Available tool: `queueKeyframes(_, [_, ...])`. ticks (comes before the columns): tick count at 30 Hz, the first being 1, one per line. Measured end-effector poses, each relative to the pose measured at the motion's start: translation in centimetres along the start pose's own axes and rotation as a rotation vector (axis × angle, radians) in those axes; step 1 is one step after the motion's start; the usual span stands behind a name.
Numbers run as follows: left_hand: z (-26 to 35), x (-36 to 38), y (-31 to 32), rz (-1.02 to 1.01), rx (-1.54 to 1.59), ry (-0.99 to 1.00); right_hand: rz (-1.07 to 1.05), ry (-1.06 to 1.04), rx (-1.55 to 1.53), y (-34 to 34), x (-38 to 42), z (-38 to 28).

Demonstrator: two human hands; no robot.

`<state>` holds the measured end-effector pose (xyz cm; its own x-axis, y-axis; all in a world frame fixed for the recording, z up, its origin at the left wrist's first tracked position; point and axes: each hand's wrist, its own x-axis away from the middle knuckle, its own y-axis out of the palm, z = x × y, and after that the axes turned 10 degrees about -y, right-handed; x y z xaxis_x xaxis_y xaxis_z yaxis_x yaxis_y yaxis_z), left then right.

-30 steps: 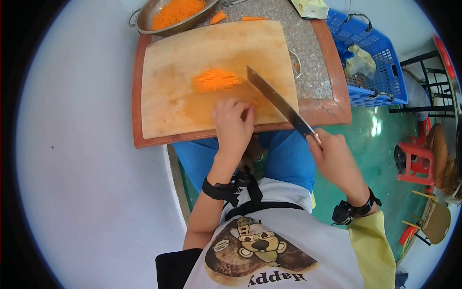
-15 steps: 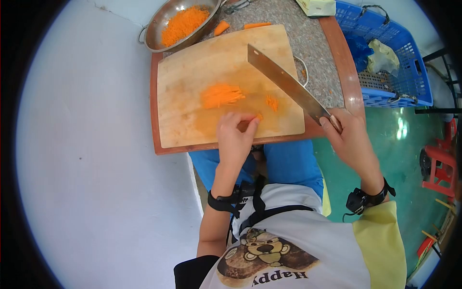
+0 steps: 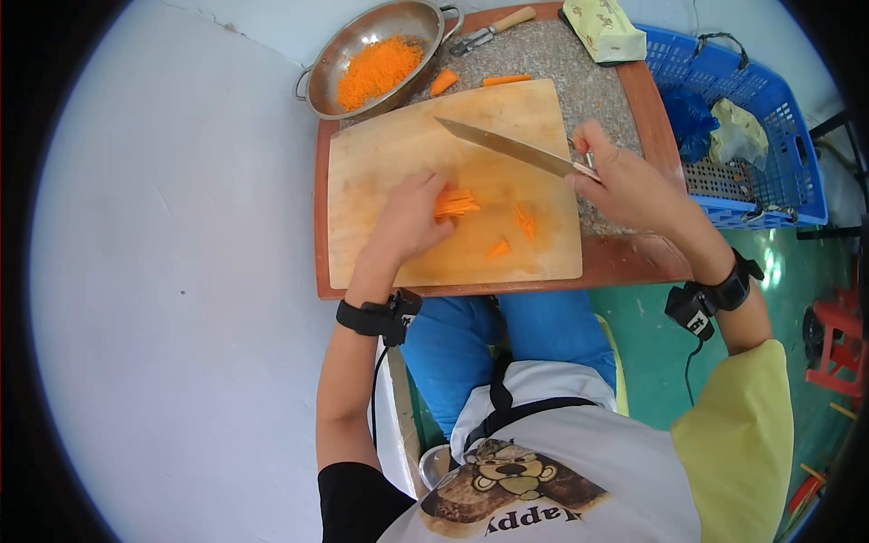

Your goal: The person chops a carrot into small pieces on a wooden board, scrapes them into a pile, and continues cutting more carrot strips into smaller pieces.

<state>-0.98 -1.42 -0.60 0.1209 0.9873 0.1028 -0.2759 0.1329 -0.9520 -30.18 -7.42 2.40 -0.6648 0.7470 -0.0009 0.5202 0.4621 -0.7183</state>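
My left hand [image 3: 412, 217] is closed around a bundle of carrot strips [image 3: 459, 203] on the wooden cutting board [image 3: 371, 158]; their cut ends stick out past the fingers. My right hand [image 3: 625, 185] grips the handle of a kitchen knife [image 3: 507, 147], a broad cleaver. Its blade points left above the upper part of the board, apart from the carrot. To the right of the bundle lie some short carrot shreds [image 3: 525, 220]. A small carrot piece [image 3: 499, 248] rests nearer the board's front edge.
Behind the board stands a metal bowl [image 3: 317, 83] holding finely cut carrot [image 3: 380, 72]. Near it are two carrot chunks [image 3: 444, 82] and a wooden-handled peeler [image 3: 493, 30]. A tissue pack [image 3: 605, 34] sits at the back right, beside a blue basket [image 3: 786, 113]. A wall borders the left.
My left hand has let go of the small carrot piece and moved up-left onto the strips, closing on them. The knife has swung away from the front with my right hand, its blade now flatter.
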Motion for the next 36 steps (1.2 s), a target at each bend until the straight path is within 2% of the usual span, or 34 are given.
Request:
queueKeyframes(4, [-1.2,0.0,0.1,-0.029,0.053,-0.113,-0.114,-0.015,0.027,-0.6,-0.9,0.2])
queueKeyframes(8, [-3.1,1.9,-0.4,0.007,0.094,-0.219,-0.110,-0.043,-0.020,-0.5,-1.2,0.6])
queueKeyframes(10, [-4.0,2.8,-0.6,0.010,0.212,-0.346,-0.015,-0.189,0.201,0.8,-1.2,1.7])
queueKeyframes(13, [-5.1,3.8,-0.1,0.115,0.157,-0.257,-0.089,-0.097,0.248,1.1,-1.1,0.8])
queueKeyframes(17, [-1.2,5.1,-1.0,0.232,0.059,-0.268,-0.021,-0.081,0.291,1.1,1.4,-1.6])
queueKeyframes(19, [0.5,5.3,0.5,0.496,0.084,-0.189,0.066,-0.032,0.136,1.0,3.7,-3.9])
queueKeyframes(20, [1.5,5.8,1.5,0.488,0.097,-0.191,0.056,-0.022,0.142,1.3,4.9,-4.9])
queueKeyframes(22, [3.5,6.8,3.3,0.303,0.327,-0.119,0.002,0.132,0.046,1.8,6.7,-6.3])
queueKeyframes(23, [4.1,6.9,4.1,0.299,0.344,-0.119,-0.006,0.143,0.057,2.1,7.2,-6.4])
queueKeyframes(26, [4.9,7.2,6.3,0.339,0.417,-0.185,-0.003,0.075,0.043,3.3,8.7,-6.4])
queueKeyframes(28, [5.1,7.2,7.5,0.522,0.420,-0.149,-0.003,0.133,-0.015,4.6,9.7,-7.3])
queueKeyframes(33, [5.8,7.2,7.8,0.572,0.408,-0.174,-0.075,0.169,-0.002,5.8,10.0,-8.0])
queueKeyframes(36, [5.9,7.1,7.9,0.589,0.381,-0.185,0.011,0.114,-0.001,6.3,10.0,-8.0])
